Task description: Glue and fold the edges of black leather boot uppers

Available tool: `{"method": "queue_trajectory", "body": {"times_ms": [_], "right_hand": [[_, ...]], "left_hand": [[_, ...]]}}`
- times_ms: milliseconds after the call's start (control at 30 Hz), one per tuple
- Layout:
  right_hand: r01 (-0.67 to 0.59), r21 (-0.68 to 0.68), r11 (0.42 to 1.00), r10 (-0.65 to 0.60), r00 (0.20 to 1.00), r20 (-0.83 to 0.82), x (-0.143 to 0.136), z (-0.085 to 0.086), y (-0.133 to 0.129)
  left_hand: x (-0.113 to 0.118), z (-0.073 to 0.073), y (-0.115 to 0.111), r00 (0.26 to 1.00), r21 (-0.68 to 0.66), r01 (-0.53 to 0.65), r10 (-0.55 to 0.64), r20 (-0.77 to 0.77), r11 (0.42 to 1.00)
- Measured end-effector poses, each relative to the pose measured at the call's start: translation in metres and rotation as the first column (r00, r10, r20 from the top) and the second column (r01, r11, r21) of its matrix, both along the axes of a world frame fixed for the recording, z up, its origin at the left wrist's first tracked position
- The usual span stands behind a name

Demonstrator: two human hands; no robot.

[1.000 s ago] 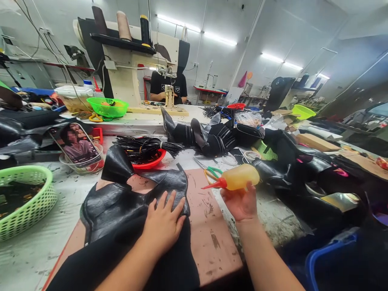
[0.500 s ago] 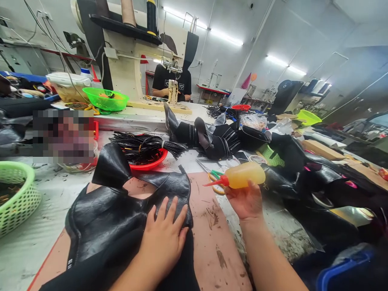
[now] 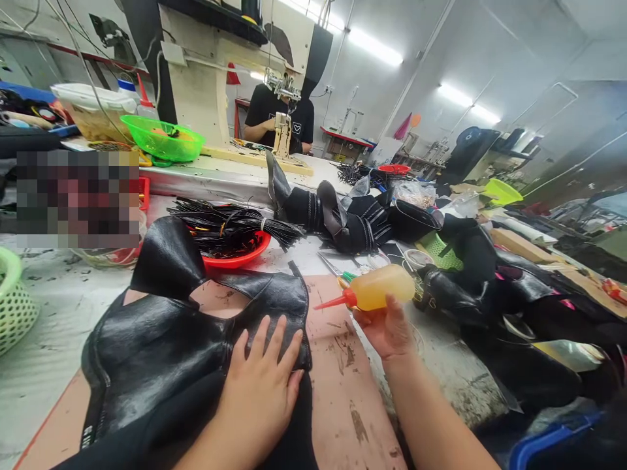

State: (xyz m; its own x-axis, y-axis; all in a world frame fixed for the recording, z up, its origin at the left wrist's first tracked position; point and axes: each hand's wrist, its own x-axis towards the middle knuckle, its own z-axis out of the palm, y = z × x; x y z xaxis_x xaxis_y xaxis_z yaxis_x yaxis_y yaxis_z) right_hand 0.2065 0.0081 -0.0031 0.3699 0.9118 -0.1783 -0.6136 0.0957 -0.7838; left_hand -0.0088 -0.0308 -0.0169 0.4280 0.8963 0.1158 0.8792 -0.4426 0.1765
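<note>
My left hand (image 3: 262, 378) lies flat with spread fingers on a black leather boot upper (image 3: 161, 346), which is laid out over a pinkish board (image 3: 343, 391). In my right hand (image 3: 386, 329) is a squeeze bottle (image 3: 385, 287) of yellowish liquid, tilted on its side. Its red nozzle (image 3: 333, 301) points left, above the board and just right of the upper's stitched edge, apart from it. Scissors (image 3: 330, 263) with green and orange handles lie behind the bottle, partly hidden by it.
A red basket (image 3: 245, 260) holds a bundle of black strips (image 3: 235, 225). Finished-looking black uppers (image 3: 343, 222) lie behind, and more black pieces (image 3: 470, 294) pile up at right. A co-worker (image 3: 279, 117) sits behind a sewing machine (image 3: 196, 85). A green basket (image 3: 17, 307) stands at left.
My right hand has brought the bottle left and slightly down, nearer the upper's edge. My left hand stays flat on the upper. The camera view has shifted a little.
</note>
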Motion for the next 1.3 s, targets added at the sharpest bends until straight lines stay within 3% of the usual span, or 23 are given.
{"method": "queue_trajectory", "body": {"times_ms": [200,533,1300], "right_hand": [[0.071,0.072,0.995,-0.084,0.976,0.202,0.001,-0.007,0.004],[0.122,0.057,0.991,-0.134,0.882,0.452,-0.001,-0.019,0.009],[0.149,0.030,0.988,-0.146,0.885,0.442,-0.001,-0.021,0.010]], "left_hand": [[0.001,-0.006,0.000,0.999,0.065,-0.023,0.020,0.049,0.998],[0.000,-0.004,-0.001,0.999,0.063,-0.015,0.012,0.035,0.998],[0.001,-0.002,-0.001,1.000,0.030,0.009,-0.009,0.007,1.000]]}}
